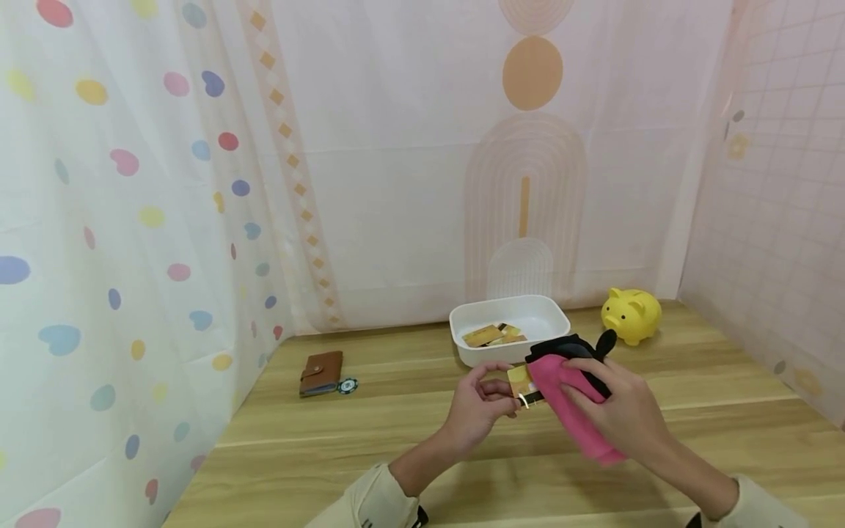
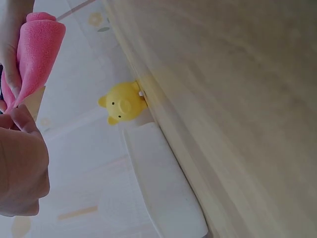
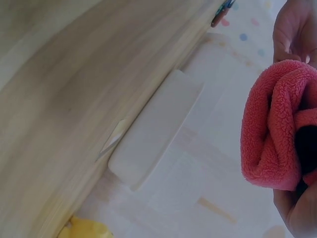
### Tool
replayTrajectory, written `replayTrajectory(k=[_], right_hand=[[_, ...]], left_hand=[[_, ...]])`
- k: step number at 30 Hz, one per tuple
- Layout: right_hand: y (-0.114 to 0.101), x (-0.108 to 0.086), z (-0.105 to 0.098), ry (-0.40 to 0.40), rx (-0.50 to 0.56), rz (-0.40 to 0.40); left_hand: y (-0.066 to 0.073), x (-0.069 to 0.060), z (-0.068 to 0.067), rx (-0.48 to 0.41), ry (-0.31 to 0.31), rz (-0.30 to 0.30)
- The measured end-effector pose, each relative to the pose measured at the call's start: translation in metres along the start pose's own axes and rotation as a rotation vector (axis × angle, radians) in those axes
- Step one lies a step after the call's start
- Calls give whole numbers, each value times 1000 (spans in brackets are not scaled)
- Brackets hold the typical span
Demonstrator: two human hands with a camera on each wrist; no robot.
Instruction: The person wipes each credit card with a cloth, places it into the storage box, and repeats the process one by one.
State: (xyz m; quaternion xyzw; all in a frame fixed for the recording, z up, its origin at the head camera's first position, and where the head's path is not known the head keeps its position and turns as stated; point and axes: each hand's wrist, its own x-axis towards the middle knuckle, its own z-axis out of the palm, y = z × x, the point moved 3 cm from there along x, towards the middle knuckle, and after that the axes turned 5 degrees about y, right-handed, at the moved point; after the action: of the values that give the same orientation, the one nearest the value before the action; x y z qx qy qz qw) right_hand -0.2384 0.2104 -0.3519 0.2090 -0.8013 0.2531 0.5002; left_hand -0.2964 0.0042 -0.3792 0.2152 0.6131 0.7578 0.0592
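My left hand [image 1: 478, 409] pinches a gold bank card [image 1: 520, 381] with a dark stripe by its left end, above the table. My right hand [image 1: 623, 403] grips a fluffy pink cloth [image 1: 577, 418] against the card's other end, which the cloth hides. Bunched with the cloth is a black item [image 1: 561, 346] with a rounded tab; its kind cannot be made out. In the left wrist view, a corner of the card [image 2: 35, 100] shows behind the pink cloth [image 2: 42, 47]. The cloth [image 3: 272, 129] hangs in folds in the right wrist view.
Behind the hands stands a white tray [image 1: 465, 352] holding several gold cards [image 1: 485, 336]. A yellow piggy bank [image 1: 630, 315] is at the back right. On the left lie a brown wallet [image 1: 321, 372] and a poker chip [image 1: 348, 386]. Curtains border the wooden table [image 1: 297, 455].
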Motion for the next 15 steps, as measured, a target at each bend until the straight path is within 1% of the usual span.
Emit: replayTrajectory(k=[7, 12, 15], right_hand=[[6, 0, -3, 8, -12, 33], [8, -1, -5, 12, 3, 47], [11, -2, -5, 9, 4, 70]], left_hand=[[2, 0, -1, 22, 3, -8], [4, -2, -4, 53, -14, 7], [5, -2, -6, 80, -34, 29]])
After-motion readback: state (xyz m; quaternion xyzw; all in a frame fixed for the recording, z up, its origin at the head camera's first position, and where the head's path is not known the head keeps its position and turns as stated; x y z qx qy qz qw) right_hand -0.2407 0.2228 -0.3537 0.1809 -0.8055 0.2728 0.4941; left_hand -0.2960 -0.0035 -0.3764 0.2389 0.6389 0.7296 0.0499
